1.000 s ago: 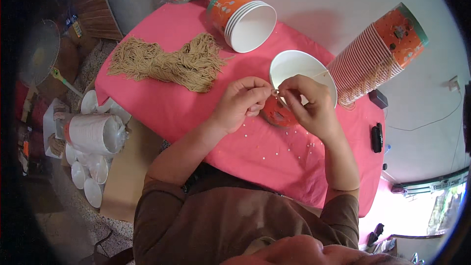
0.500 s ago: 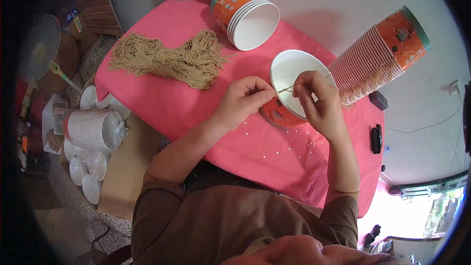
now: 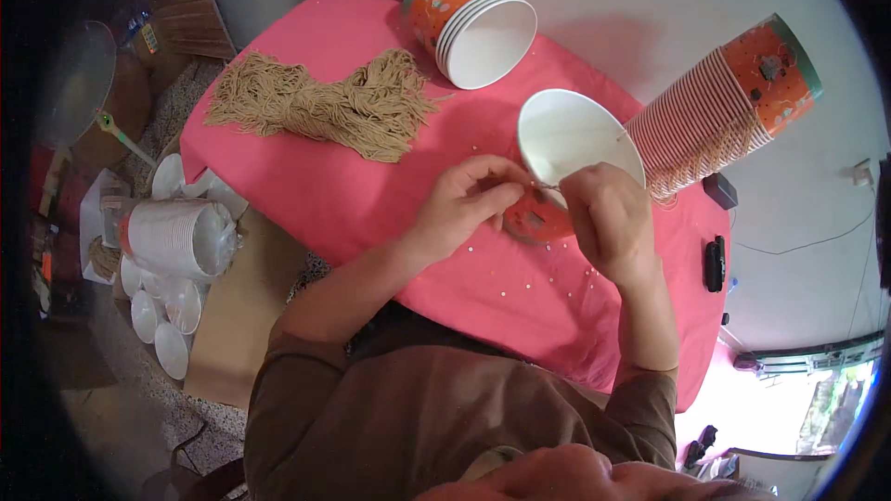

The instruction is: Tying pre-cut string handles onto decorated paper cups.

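Note:
An orange paper bucket with a white inside [image 3: 568, 134] stands on the pink-covered table, its mouth tilted toward me. At its near rim, my left hand [image 3: 464, 202] pinches a thin tan cord [image 3: 549, 186] between thumb and fingers. Just to the right, my right hand [image 3: 608, 218] is closed on the same cord, its back turned up and its fingertips mostly hidden. Only a short length of cord shows between the hands. Whether a knot is in it cannot be made out.
A large bundle of tan cords [image 3: 325, 107] lies at the left of the table. Nested buckets [image 3: 483, 32] lie behind, and a long stack of buckets with cords [image 3: 696, 116] leans at the right. Small white dots lie scattered nearby. Wrapped white cups [image 3: 176, 239] sit lower left.
My right hand has turned over, its back now facing up, and dropped slightly. My left hand has shifted a little right and down, and the visible cord between them is shorter.

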Action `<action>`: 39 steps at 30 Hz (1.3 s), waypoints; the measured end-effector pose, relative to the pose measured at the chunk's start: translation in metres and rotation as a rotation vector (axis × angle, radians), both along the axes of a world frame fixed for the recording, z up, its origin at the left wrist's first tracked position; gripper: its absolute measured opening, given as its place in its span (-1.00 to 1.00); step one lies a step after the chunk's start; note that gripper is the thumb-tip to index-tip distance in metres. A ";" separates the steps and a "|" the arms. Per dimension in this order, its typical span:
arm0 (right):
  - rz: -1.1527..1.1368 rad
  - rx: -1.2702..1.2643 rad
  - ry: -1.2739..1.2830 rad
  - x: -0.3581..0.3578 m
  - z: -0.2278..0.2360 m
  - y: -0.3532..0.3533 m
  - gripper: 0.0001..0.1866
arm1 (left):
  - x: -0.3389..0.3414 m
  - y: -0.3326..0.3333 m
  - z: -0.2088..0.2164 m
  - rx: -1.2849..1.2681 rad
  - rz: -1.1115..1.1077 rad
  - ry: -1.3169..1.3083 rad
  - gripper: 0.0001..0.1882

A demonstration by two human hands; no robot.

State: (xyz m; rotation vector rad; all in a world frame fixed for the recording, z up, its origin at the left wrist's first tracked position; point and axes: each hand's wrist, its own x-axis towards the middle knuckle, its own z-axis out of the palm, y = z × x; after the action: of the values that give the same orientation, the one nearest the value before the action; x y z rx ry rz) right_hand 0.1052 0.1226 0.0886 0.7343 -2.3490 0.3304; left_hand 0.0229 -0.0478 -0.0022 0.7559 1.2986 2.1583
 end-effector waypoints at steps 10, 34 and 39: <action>0.025 0.428 0.107 0.032 -0.014 -0.021 -0.65 | 0.027 -0.006 -0.019 0.046 -0.236 -0.283 -0.85; -0.157 0.219 -0.146 0.040 -0.040 -0.009 -0.73 | 0.019 0.002 -0.005 -0.036 -0.162 -0.228 -0.87; -0.096 0.238 -0.184 0.044 -0.027 0.004 -0.79 | -0.012 0.000 -0.008 0.019 -0.014 -0.377 -0.86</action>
State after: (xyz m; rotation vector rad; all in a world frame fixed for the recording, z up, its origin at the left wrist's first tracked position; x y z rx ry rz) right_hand 0.1490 0.1268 0.0621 0.7241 -2.6187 0.0784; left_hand 0.0113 -0.0482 -0.0106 0.3380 1.0734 2.1715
